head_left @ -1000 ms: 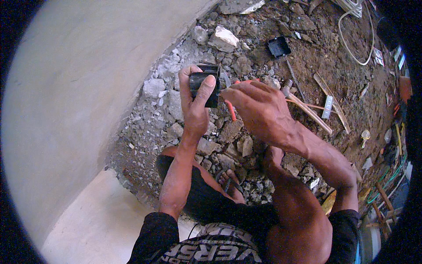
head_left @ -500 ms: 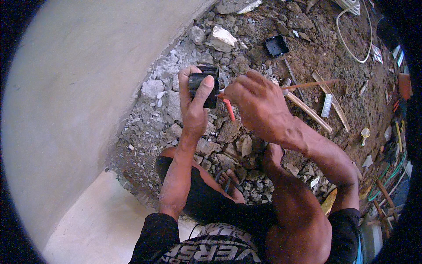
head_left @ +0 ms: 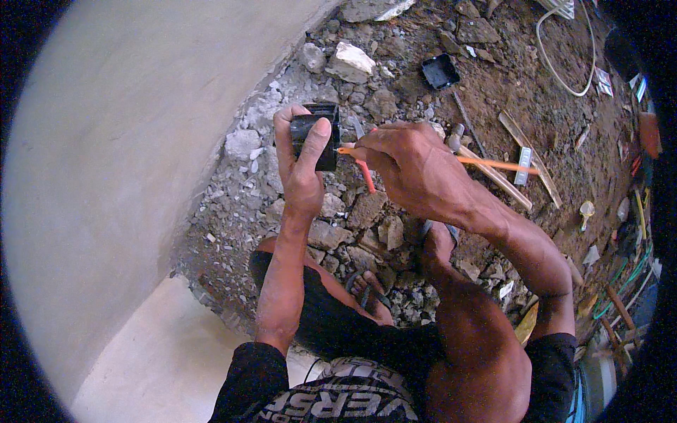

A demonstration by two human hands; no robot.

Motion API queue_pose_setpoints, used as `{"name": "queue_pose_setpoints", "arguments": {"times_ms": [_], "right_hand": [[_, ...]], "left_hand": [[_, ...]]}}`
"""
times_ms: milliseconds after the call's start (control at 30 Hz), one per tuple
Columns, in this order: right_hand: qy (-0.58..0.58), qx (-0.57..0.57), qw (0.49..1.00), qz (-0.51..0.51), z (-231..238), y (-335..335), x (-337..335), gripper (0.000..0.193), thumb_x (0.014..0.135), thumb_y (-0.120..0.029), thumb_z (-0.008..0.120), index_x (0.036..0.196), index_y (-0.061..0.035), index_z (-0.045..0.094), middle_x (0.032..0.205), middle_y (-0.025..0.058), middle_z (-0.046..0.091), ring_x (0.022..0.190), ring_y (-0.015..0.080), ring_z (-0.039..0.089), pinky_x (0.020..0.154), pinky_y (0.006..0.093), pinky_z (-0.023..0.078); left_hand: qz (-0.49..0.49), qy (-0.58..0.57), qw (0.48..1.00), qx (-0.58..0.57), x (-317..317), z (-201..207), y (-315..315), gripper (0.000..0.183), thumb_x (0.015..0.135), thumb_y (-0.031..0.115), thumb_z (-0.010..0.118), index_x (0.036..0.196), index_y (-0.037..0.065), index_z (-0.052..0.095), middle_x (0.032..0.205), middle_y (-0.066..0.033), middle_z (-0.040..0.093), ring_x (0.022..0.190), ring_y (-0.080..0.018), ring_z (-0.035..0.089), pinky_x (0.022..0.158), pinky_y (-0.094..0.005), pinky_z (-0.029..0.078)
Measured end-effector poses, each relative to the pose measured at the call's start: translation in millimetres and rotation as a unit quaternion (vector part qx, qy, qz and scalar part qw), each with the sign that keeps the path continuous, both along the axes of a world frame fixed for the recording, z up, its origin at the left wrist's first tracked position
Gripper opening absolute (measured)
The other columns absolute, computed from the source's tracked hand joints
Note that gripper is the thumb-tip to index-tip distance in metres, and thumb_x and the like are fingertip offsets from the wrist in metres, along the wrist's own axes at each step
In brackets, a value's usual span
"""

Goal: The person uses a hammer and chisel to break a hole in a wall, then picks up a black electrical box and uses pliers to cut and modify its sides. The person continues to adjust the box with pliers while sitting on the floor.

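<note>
Left hand [head_left: 303, 180] grips black electrical box [head_left: 330, 146] above rubble [head_left: 328, 236]; right hand [head_left: 416, 166] pinches thin orange blade [head_left: 497, 165], tip at box's edge. Apparently working that edge; next move calls for steady box, controlled blade.

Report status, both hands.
Left hand gripping black box. Right hand pinching thin orange strip, tip near box's right side. Rubble below, nothing visibly blocking.

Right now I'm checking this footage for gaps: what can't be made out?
Head view: middle of the orange strip, hidden by the right hand.
Head view: part of the black box, covered by the left hand.
Head view: whether strip and box touch, too small.
Head view: rest of the white coil, cut by the top edge.
</note>
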State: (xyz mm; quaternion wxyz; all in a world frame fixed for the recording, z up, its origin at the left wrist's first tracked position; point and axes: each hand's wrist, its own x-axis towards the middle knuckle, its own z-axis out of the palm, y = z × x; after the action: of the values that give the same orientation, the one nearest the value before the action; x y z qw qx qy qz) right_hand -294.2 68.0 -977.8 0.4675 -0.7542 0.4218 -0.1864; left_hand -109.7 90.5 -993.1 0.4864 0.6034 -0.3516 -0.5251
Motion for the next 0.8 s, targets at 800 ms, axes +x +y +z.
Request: {"name": "queue_pose_setpoints", "arguments": {"times_ms": [800], "right_hand": [[0.073,-0.352,0.933,0.031,-3,16,3,0.029,0.074,-0.011,0.062,0.102,-0.0023,0.064,0.095,0.0132,0.057,0.088,0.0315,0.057,0.073,0.0412,0.051]], "left_hand": [[0.016,0.041,0.999,0.005,4,1,0,0.028,0.095,0.020,0.065,0.117,0.013,0.049,0.105,-0.0020,0.052,0.089,-0.0100,0.054,0.074,-0.0248,0.049]]}}
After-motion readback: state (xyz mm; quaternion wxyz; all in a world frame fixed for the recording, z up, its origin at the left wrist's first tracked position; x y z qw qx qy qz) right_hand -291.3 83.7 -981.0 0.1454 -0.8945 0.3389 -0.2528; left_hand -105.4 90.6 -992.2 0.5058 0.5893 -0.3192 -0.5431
